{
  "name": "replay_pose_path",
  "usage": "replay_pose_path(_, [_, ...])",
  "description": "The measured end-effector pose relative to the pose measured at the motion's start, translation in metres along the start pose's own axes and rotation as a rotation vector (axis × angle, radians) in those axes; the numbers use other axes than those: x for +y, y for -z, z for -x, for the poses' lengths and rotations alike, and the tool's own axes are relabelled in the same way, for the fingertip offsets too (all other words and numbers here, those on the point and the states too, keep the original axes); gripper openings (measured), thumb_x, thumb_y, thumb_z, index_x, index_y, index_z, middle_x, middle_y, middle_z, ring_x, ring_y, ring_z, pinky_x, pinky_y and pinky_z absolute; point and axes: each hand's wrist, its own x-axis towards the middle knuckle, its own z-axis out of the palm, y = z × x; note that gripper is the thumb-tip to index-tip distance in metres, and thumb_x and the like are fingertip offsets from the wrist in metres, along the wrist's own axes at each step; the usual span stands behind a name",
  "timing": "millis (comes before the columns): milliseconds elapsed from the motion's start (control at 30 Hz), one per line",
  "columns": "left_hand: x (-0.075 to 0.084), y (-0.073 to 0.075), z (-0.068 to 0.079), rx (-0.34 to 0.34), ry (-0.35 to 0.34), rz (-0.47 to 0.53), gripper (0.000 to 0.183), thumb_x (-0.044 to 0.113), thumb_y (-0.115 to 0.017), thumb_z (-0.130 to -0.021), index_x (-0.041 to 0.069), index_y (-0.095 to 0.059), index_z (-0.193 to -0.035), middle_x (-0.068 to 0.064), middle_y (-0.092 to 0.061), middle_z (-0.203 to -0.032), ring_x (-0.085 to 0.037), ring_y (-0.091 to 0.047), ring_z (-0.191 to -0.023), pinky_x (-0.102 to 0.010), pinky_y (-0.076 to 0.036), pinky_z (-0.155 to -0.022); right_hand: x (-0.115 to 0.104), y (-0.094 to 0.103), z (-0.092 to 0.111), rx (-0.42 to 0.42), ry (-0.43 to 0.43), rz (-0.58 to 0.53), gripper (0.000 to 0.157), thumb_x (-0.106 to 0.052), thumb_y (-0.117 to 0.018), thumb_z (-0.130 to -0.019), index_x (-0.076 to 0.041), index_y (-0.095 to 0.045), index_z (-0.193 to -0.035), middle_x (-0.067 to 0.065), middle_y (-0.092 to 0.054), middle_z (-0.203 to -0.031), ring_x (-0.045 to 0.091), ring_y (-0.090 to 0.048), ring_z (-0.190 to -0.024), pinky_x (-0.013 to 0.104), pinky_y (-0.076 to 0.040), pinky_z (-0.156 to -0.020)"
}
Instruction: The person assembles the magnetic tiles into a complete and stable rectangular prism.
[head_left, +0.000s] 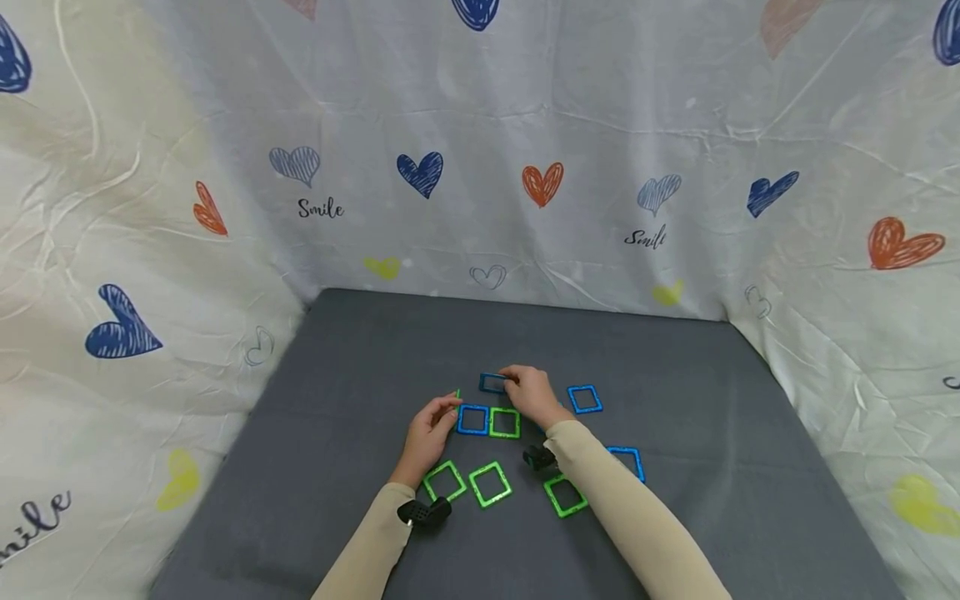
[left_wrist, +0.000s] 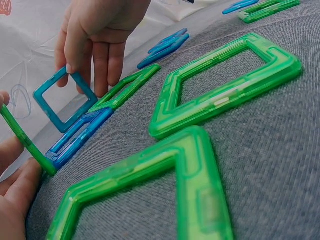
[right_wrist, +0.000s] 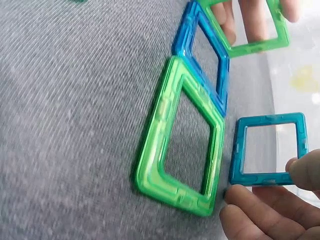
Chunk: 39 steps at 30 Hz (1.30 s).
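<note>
My left hand [head_left: 427, 435] holds a green square frame tile [left_wrist: 22, 137] on edge, against the left side of a blue square tile [head_left: 473, 432] lying flat. Right beside that blue tile lies a flat green square tile [head_left: 505, 436], the two edge to edge. Between thumb and fingers, my right hand [head_left: 532, 396] pinches another blue square tile [right_wrist: 270, 120], held upright just behind the flat pair. In the right wrist view a narrow gap shows between this upright tile and the flat green one.
Two loose green tiles, one on the left [head_left: 437, 472] and one in the middle [head_left: 504, 477], lie nearer me. Another green tile [head_left: 552, 498] is partly under my right forearm. Blue tiles lie at the right, one farther [head_left: 581, 387], one nearer [head_left: 640, 465]. A printed curtain [head_left: 480, 225] surrounds the grey table [head_left: 375, 358].
</note>
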Motion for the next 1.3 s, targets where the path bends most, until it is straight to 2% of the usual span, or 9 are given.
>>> replay_pose_path(100, [0.0,0.0,0.0,-0.007,0.001,0.005,0.025,0.006,-0.055,-0.104,-0.005,-0.066,-0.124,-0.024,-0.054,-0.149,-0.039,-0.054,-0.137,-0.055,-0.046,-0.109,-0.002,-0.003,-0.001,-0.005,0.006,-0.003,0.034,-0.01,-0.049,-0.106,-0.006,-0.066,-0.135,0.018,-0.069,-0.13,0.012,-0.039,-0.046,0.028,-0.039,-0.053])
replay_pose_path(300, [-0.001,0.0,-0.001,-0.016,-0.002,0.012,0.026,0.006,-0.055,-0.104,-0.006,-0.065,-0.124,-0.025,-0.053,-0.149,-0.04,-0.053,-0.138,-0.057,-0.045,-0.11,-0.006,-0.008,-0.001,-0.022,0.011,-0.014,0.034,-0.01,-0.049,-0.106,-0.005,-0.065,-0.135,0.018,-0.069,-0.129,0.011,-0.043,-0.048,0.028,-0.041,-0.053])
replay_pose_path(667, [0.0,0.002,-0.001,-0.032,0.01,0.02,0.026,0.005,-0.054,-0.104,-0.007,-0.065,-0.125,-0.023,-0.054,-0.15,-0.038,-0.052,-0.139,-0.053,-0.046,-0.111,-0.013,-0.012,0.001,-0.05,0.021,-0.008,0.033,-0.011,-0.05,-0.106,-0.006,-0.066,-0.135,0.017,-0.07,-0.127,0.01,-0.036,-0.042,0.028,-0.04,-0.049])
replay_pose_path(833, [0.0,0.002,-0.002,-0.029,0.001,0.023,0.026,0.005,-0.054,-0.104,-0.007,-0.065,-0.124,-0.025,-0.053,-0.149,-0.04,-0.053,-0.138,-0.054,-0.045,-0.111,-0.016,-0.011,0.001,-0.055,0.02,0.006,0.033,-0.012,-0.052,-0.106,-0.007,-0.066,-0.135,0.016,-0.069,-0.13,0.013,-0.052,-0.057,0.03,-0.046,-0.061])
replay_pose_path(967, [-0.024,-0.002,-0.01,-0.005,-0.003,0.014,0.024,0.006,-0.055,-0.104,-0.002,-0.067,-0.124,-0.022,-0.055,-0.149,-0.038,-0.054,-0.138,-0.049,-0.047,-0.111,-0.017,-0.012,0.001,-0.06,0.023,0.006,0.032,-0.012,-0.053,-0.105,-0.008,-0.067,-0.133,0.015,-0.07,-0.129,0.019,-0.066,-0.082,0.034,-0.051,-0.07])
replay_pose_path(1067, [-0.041,-0.004,-0.015,0.013,-0.002,0.018,0.023,0.008,-0.057,-0.103,0.003,-0.069,-0.122,-0.018,-0.057,-0.148,-0.035,-0.055,-0.138,-0.046,-0.048,-0.11,-0.016,-0.014,0.001,-0.066,0.04,0.008,0.031,-0.012,-0.054,-0.105,-0.008,-0.067,-0.132,0.014,-0.071,-0.128,0.023,-0.07,-0.092,0.037,-0.054,-0.074])
replay_pose_path(1167, [-0.041,-0.004,-0.014,0.014,-0.005,0.022,0.022,0.009,-0.058,-0.103,0.005,-0.07,-0.121,-0.017,-0.058,-0.147,-0.034,-0.056,-0.137,-0.045,-0.048,-0.109,-0.014,-0.015,0.0,-0.079,0.072,0.01,0.031,-0.011,-0.054,-0.104,-0.007,-0.067,-0.132,0.015,-0.071,-0.127,0.022,-0.068,-0.079,0.035,-0.053,-0.069])
replay_pose_path(1267, [-0.04,-0.004,-0.014,0.014,0.001,0.023,0.022,0.01,-0.058,-0.103,0.006,-0.069,-0.122,-0.016,-0.058,-0.148,-0.034,-0.056,-0.137,-0.046,-0.048,-0.109,-0.013,-0.015,0.0,-0.096,0.101,0.011,0.031,-0.01,-0.053,-0.104,-0.006,-0.067,-0.132,0.016,-0.071,-0.126,0.018,-0.057,-0.059,0.031,-0.048,-0.06])
replay_pose_path(1300, [-0.04,-0.004,-0.014,0.013,0.003,0.024,0.022,0.01,-0.058,-0.103,0.005,-0.069,-0.122,-0.016,-0.057,-0.148,-0.034,-0.056,-0.137,-0.047,-0.048,-0.109,-0.012,-0.015,0.0,-0.097,0.109,0.015,0.031,-0.01,-0.053,-0.104,-0.006,-0.067,-0.132,0.016,-0.071,-0.126,0.014,-0.055,-0.059,0.029,-0.046,-0.059])
